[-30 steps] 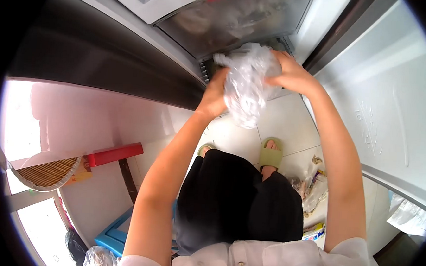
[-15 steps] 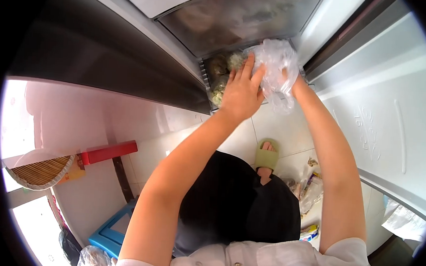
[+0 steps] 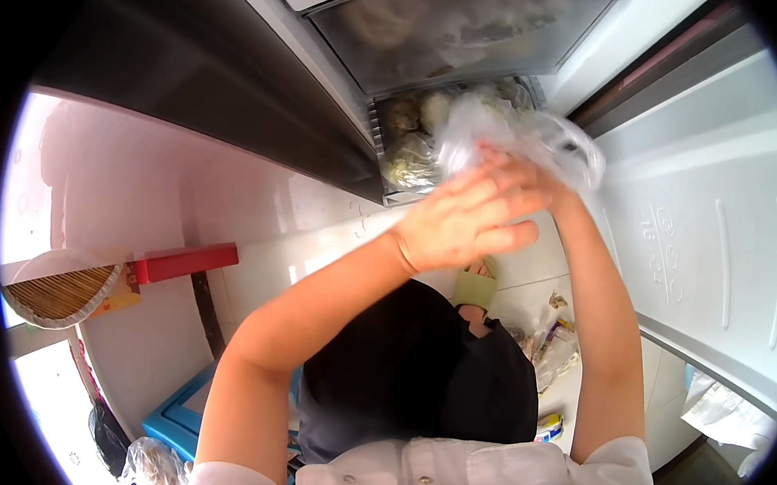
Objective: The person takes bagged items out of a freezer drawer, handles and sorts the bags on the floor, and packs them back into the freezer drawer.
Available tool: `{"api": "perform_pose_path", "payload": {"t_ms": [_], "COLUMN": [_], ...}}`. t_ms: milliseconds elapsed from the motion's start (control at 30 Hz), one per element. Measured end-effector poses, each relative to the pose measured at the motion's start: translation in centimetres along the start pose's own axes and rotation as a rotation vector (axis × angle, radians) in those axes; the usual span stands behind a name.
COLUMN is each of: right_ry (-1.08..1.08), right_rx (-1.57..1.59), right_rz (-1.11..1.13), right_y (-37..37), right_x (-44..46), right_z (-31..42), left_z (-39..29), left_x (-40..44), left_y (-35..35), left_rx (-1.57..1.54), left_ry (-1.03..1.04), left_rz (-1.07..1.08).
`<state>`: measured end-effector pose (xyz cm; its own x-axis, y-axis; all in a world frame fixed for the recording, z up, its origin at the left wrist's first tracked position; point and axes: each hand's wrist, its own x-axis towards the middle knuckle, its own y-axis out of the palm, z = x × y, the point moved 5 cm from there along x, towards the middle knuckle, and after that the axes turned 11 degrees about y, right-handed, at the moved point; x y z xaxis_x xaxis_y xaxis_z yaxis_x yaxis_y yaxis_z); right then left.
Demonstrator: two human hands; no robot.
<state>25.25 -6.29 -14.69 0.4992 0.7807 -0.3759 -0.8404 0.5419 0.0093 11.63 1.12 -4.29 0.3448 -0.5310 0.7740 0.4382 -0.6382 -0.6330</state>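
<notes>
A clear plastic bag (image 3: 464, 132), smeared by motion, lies over the front right of a low freezer drawer (image 3: 391, 199). My right hand (image 3: 545, 182) is at the bag and appears to grip it; its fingers are partly hidden and blurred. In front of it is my left hand (image 3: 469, 216), fingers outstretched and apart, overlapping the right in view and holding nothing I can see. Beside the bag, at the drawer's left, lie several bagged foods, among them a pale green bundle (image 3: 410, 163) and a whitish round item (image 3: 435, 111).
A closed translucent drawer (image 3: 461, 35) sits above. The open freezer door (image 3: 707, 198) stands at right, a dark panel (image 3: 195, 83) at left. On the floor are plastic packages (image 3: 556, 357) and my green slipper (image 3: 476, 289). A blue stool-like item (image 3: 173, 416) is at lower left.
My left hand has moved off the food and bag, back toward me and across in front of my right hand. The bag has shifted and spread out to the right.
</notes>
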Motion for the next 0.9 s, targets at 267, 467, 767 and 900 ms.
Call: {"api": "perform_pose_path", "payload": {"t_ms": [267, 467, 767, 900], "right_ry": [0.109, -0.355, -0.550, -0.354], "right_rx": [-0.787, -0.503, -1.134, -1.276], "right_rz": [0.219, -0.568, -0.615, -0.449], "right_y": [1.1, -0.5, 8.5, 8.7], "right_x": [4.3, 1.2, 2.3, 4.6], "right_z": [6.7, 8.4, 4.2, 4.5], "left_z": [7.0, 9.9, 14.3, 11.6], "left_x": [-5.1, -10.3, -14.5, -15.8], "left_y": [0.4, -0.1, 2.0, 2.6], "left_rx": [-0.083, 0.128, 0.086, 0.157], "left_ry": [-0.755, -1.414, -1.617, -1.292], "left_rz": [0.191, 0.150, -0.156, -0.391]}}
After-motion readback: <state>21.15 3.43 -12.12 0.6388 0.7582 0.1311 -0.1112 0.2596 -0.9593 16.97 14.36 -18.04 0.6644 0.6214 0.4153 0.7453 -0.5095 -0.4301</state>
